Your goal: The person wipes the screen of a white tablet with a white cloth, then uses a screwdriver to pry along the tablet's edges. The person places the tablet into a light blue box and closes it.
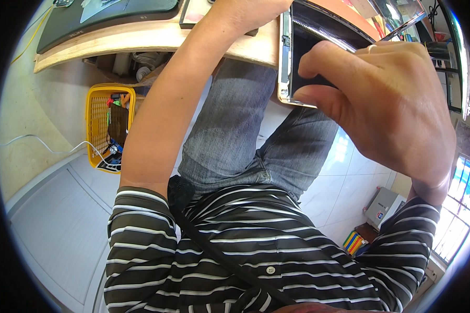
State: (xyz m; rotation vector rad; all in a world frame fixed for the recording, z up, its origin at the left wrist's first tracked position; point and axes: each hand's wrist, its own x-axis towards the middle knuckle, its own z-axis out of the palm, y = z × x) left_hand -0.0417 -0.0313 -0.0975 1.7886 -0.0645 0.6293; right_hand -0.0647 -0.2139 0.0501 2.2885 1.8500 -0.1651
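A flat device with a pale gold rim and dark inner panel (285, 57) juts over the wooden table's front edge; it looks like an opened tablet or laptop screen. My right hand (386, 94) hovers over its near right part, a ring on one finger. The thumb and forefinger are apart, with dark panel showing between them. Whether the thumb touches the rim, I cannot tell. At the top edge, my left hand (245, 13) lies beside the device's far left side. Its fingers are cut off or hidden, so its hold does not show.
A closed black laptop (109, 23) lies on the wooden table (141, 41) at the far left. Below stands a yellow basket (91, 125) of mixed odds and ends, a white cable (42, 138) running to it. A grey box (384, 206) is on the floor at right.
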